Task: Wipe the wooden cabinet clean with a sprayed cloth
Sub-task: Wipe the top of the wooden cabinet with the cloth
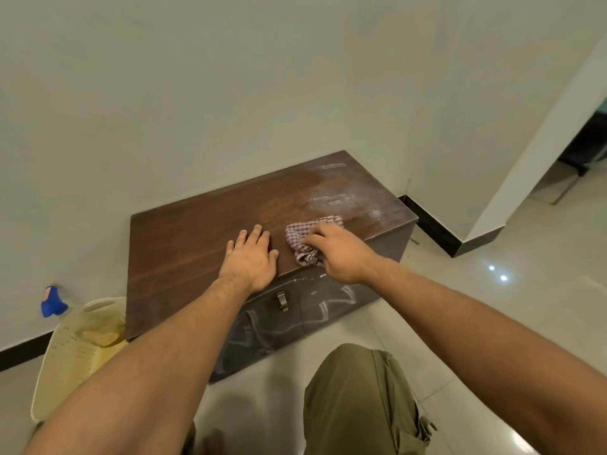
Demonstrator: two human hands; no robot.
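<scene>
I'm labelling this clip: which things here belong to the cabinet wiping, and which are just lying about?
In use: wooden cabinet; checked cloth under the right hand; left hand flat on the top; blue spray bottle.
Lying about: cream basket beside the cabinet.

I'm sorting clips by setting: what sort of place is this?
Probably a room in a home: a low wooden cabinet against a plain wall, shiny floor tiles, and a plastic basket beside the cabinet.
</scene>
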